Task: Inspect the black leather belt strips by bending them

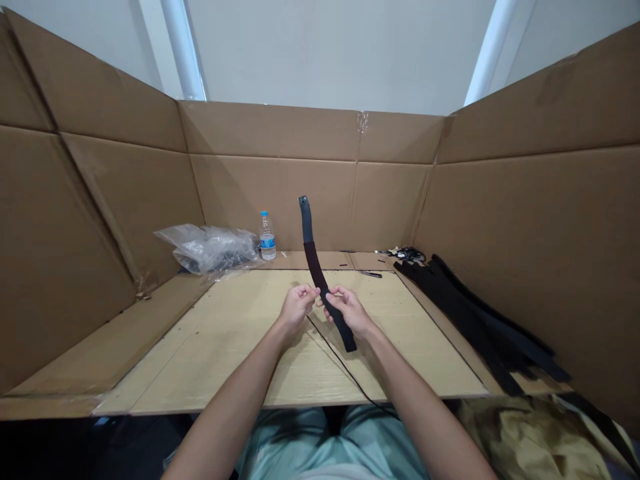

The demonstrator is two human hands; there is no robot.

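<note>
A long, slightly curved dark strip (315, 267) stands at a slant above the board in front of me. Its upper end is blue-grey with a small hole near the tip, the middle looks dark maroon, and the lower end is black. My right hand (349, 310) grips the lower half between thumb and fingers. At the strip's left edge, my left hand (299, 307) is closed in a pinch. From beneath it a thin black cord (335, 353) runs down over the board's front edge toward my lap. The exact pinch point is partly hidden by the fingers.
Cardboard walls enclose the pale board (215, 353). Clear plastic bags (215, 247) and a water bottle (267, 240) stand at the back left. A small dark tool (371, 274) and tangled wires (407, 253) lie at the back right. Black strips (470, 320) are piled along the right.
</note>
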